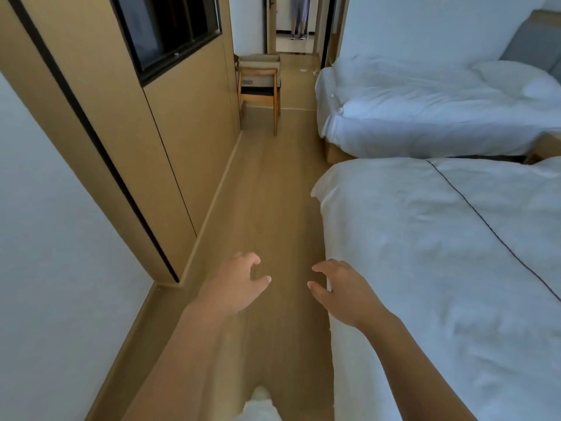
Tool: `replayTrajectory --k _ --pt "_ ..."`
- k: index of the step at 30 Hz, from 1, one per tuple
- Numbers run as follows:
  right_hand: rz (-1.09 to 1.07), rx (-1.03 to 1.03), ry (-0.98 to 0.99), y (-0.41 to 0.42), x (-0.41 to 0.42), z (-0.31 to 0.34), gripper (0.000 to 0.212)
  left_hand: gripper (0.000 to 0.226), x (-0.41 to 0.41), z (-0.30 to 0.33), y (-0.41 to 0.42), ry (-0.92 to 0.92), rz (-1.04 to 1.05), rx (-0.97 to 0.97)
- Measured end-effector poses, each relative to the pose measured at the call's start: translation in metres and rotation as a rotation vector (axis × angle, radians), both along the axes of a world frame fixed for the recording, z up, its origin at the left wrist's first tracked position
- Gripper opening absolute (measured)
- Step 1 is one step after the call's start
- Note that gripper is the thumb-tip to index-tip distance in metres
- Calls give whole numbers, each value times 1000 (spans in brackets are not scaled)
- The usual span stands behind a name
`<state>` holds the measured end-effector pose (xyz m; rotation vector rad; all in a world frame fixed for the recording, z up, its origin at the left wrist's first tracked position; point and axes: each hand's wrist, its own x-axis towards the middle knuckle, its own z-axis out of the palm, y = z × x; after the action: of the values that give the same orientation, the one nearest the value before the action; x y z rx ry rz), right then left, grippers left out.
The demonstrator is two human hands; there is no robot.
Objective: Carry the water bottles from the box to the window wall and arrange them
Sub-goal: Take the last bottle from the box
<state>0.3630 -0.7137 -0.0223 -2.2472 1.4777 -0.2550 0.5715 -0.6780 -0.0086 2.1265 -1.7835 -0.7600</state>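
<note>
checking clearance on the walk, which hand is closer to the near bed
Right. The right hand hangs at the edge of the near bed, overlapping its white cover in the view. The left hand is over the bare floor, farther from the bed.

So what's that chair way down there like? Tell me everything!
The chair is far down the aisle, standing upright on the wooden floor close beside the wood-panelled wall. It has a light wooden frame with slim legs, armrests and a dark seat. A tan cardboard box with a small label sits on the seat and fills the space between the arms. Nothing else touches the chair.
</note>
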Motion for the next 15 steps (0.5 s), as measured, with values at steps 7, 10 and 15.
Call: replayTrajectory --k 7,10,15 --pt "-65 53 28 -153 48 8 38 46 45 13 -156 -40 -30 8" --pt "-57 73 27 -206 61 3 42 46 56 6 -208 -56 -29 57" --pt "-34 66 -19 -308 71 -8 39 46 67 -6 -304 -65 -18 82"
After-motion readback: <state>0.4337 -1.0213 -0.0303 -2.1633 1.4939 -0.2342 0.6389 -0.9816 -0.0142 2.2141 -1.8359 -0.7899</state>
